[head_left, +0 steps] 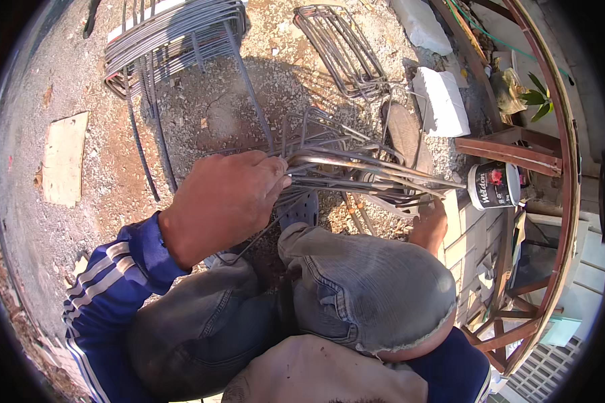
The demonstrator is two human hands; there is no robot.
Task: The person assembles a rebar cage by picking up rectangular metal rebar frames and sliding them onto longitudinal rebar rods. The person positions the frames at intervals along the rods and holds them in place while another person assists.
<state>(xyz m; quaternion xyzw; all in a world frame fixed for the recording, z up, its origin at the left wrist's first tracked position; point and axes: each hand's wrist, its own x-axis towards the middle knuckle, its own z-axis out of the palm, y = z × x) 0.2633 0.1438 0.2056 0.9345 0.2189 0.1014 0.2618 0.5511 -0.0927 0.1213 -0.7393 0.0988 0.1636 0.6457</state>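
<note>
My left hand (225,201) is closed around the near end of a loose bundle of bent rebar stirrups (356,161), its thumb and fingertips pressed on the rods. The thin steel rods stretch from it to the right, over the ground in front of my knees. At their far right end, my right hand (429,225) is closed on the rods, partly hidden behind my raised knee. Beneath the bundle show a blue-grey clog (299,210) and a worn brown shoe sole (405,134).
A large stack of rebar stirrups (175,43) lies ahead on the left, with long rods leaning from it. More stirrups (339,50) lie ahead. White blocks (442,102), a dark paint bucket (492,187) and a wooden frame (565,221) stand right. A flat board (65,159) lies left.
</note>
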